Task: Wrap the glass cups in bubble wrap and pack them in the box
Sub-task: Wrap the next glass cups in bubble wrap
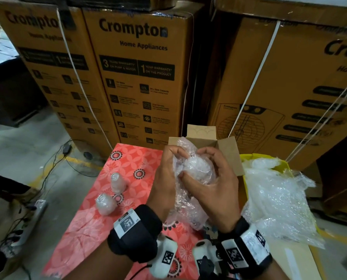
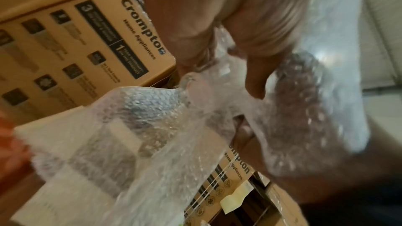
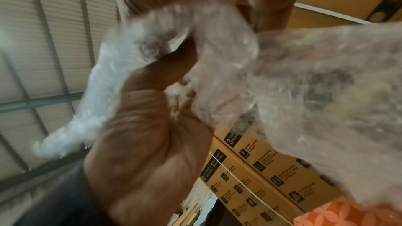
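Both hands hold one glass cup bundled in bubble wrap above the red patterned cloth. My left hand grips the wrap from the left, fingers curled over its top. My right hand grips the bundle from the right, thumb pressed on its front. The loose wrap trails down toward my wrists; it is blurred as bubble wrap in the right wrist view. Two wrapped cups lie on the cloth at left. The small open cardboard box stands just behind my hands.
A yellow bin with a heap of bubble wrap sits to the right. Tall Crompton cartons wall off the back. Cables and a power strip lie on the floor at left.
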